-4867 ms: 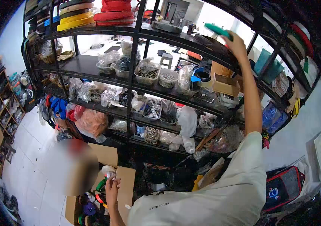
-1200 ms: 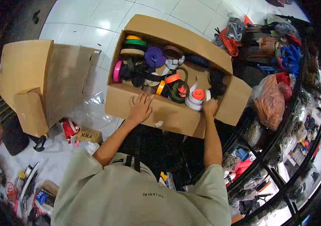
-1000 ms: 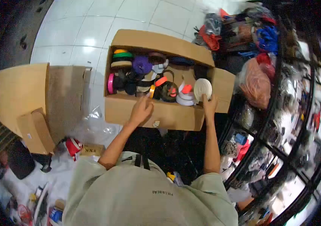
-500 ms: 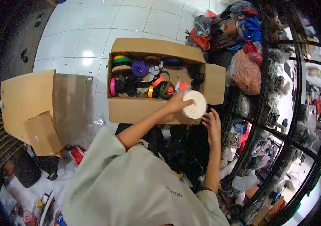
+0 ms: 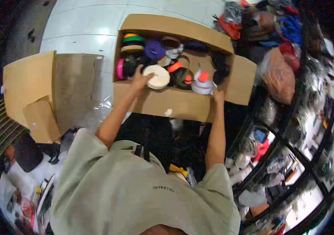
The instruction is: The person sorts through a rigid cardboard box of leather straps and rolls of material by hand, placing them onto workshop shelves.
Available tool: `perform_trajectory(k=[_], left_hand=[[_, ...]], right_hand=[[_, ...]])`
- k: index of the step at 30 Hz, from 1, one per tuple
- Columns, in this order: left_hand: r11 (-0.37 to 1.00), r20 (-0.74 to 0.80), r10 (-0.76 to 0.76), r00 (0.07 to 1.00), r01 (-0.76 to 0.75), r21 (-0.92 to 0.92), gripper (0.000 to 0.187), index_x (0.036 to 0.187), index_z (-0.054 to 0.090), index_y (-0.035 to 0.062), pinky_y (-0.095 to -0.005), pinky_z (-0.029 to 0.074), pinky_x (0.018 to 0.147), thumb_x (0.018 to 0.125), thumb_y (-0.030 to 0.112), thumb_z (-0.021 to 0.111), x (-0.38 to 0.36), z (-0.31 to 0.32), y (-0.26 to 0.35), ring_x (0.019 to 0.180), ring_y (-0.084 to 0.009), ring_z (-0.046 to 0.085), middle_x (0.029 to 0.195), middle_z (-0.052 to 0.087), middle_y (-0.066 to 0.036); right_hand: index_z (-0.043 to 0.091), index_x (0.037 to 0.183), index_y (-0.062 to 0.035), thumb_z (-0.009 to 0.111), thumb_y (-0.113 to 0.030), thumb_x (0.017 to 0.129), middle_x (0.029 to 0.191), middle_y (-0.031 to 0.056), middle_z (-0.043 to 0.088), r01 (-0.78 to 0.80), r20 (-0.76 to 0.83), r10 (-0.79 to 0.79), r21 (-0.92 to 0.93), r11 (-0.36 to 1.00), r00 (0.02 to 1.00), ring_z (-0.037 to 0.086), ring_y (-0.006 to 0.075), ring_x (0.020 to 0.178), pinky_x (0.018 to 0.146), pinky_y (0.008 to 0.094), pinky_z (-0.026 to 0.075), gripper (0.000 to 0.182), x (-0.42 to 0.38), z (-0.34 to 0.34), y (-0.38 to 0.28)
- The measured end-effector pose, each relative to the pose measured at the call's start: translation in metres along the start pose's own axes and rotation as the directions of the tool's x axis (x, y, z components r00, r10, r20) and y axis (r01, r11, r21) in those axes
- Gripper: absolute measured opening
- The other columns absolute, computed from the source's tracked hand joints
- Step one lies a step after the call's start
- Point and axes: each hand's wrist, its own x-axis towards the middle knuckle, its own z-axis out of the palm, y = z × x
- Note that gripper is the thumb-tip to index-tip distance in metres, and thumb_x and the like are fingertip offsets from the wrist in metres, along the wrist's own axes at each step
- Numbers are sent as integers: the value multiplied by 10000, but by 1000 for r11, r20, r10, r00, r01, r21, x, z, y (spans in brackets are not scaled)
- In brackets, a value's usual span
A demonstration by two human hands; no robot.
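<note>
My left hand (image 5: 139, 82) is closed on a cream-coloured roll of tape or ribbon (image 5: 157, 77), its thumb over the flat top face. The roll is over the front left part of an open cardboard box (image 5: 167, 102). At the box's front right corner my right hand (image 5: 218, 95) looks closed, with its fingertips partly hidden. It is close to a white roll (image 5: 202, 87) and a black bundle (image 5: 221, 76). Also inside the box are a purple roll (image 5: 155, 50), a pink-edged roll (image 5: 120, 69), a green roll (image 5: 134, 40) and a coil of dark green strap (image 5: 183, 78).
Another cardboard box (image 5: 29, 86) stands to the left, with a smaller carton (image 5: 41, 119) against it. On the right are shelves packed with plastic-wrapped goods and a large bag of orange-brown material (image 5: 278, 76). White floor tiles (image 5: 84, 23) lie beyond the boxes.
My left hand has carried the cream roll leftward across the box. My right hand has moved from beside the roll to the box's front right corner. The camera view has shifted.
</note>
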Motion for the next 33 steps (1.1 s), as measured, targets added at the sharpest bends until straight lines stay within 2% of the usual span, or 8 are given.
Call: perform_trajectory(k=[5, 8, 12, 15, 19, 23, 29, 33], left_hand=[[988, 52, 97, 994, -89, -130, 929, 1457, 270, -22, -379, 440, 1006, 755, 237, 821, 24, 18, -46, 1187, -282, 545, 1292, 547, -225], [991, 17, 134, 991, -134, 2, 944, 1466, 251, -15, -381, 445, 1002, 753, 222, 821, 26, 24, -56, 1182, -287, 550, 1286, 550, -227], [957, -38, 261, 965, -254, 141, 917, 1487, 207, 21, -391, 492, 938, 792, 199, 778, 35, 30, -86, 1075, -313, 609, 1219, 585, -235], [982, 72, -183, 980, 187, -40, 899, 1494, 137, 1, -435, 529, 853, 836, 191, 719, -12, 17, -18, 900, -346, 654, 1128, 622, -254], [867, -21, 372, 928, -339, 367, 800, 1493, 191, 49, -410, 524, 824, 885, 301, 645, -8, 11, -61, 878, -312, 677, 1021, 649, -240], [908, 237, 257, 937, -319, 273, 719, 1465, 296, 56, -384, 513, 851, 897, 320, 648, -56, 1, 0, 934, -292, 668, 1058, 659, -199], [729, 396, 642, 657, -682, -50, 775, 1483, 291, 49, -355, 485, 910, 895, 376, 676, -144, 31, 134, 1026, -267, 632, 1105, 654, -171], [794, 690, 486, 536, -601, -93, 930, 1532, 212, 95, -359, 418, 997, 822, 330, 766, -193, 33, 202, 1157, -236, 547, 1242, 607, -183]], right_hand=[[701, 1039, 53, 568, -600, 827, 1059, 275, 682, 95, -167, -99, -35, 995, 981, 674, 341, 1019, 863, 420, 505, 699, 104, 84, 37], [441, 1319, 164, 598, -617, 765, 1334, 332, 510, -91, 317, 23, 202, 975, 948, 521, 394, 1258, 1063, 436, 397, 971, 98, 67, 19], [448, 1311, 130, 724, -543, 718, 1274, 338, 550, 1, -10, 0, 106, 994, 1000, 566, 424, 1180, 993, 460, 445, 938, 177, 128, 72], [486, 1268, 94, 813, -428, 666, 1219, 327, 583, 51, -188, -35, 81, 995, 982, 577, 436, 1141, 961, 464, 459, 862, 71, 62, 14], [491, 1284, 41, 819, -240, 637, 1220, 281, 586, 398, -504, -292, 114, 910, 813, 565, 434, 1138, 990, 465, 434, 778, -54, -7, -27], [466, 1331, 43, 770, -152, 658, 1209, 231, 598, 445, -429, -224, 529, 723, 875, 578, 342, 1136, 990, 389, 438, 764, -135, -67, -33], [356, 1426, 1, 614, 53, 779, 1180, 184, 599, 454, -296, -397, 794, 403, 869, 590, 197, 1077, 906, 299, 474, 698, -274, -136, -71], [330, 1431, 6, 535, 82, 810, 1264, 190, 558, 552, -454, -439, 825, 121, 775, 572, 228, 1141, 937, 316, 473, 658, -336, -163, -99]])
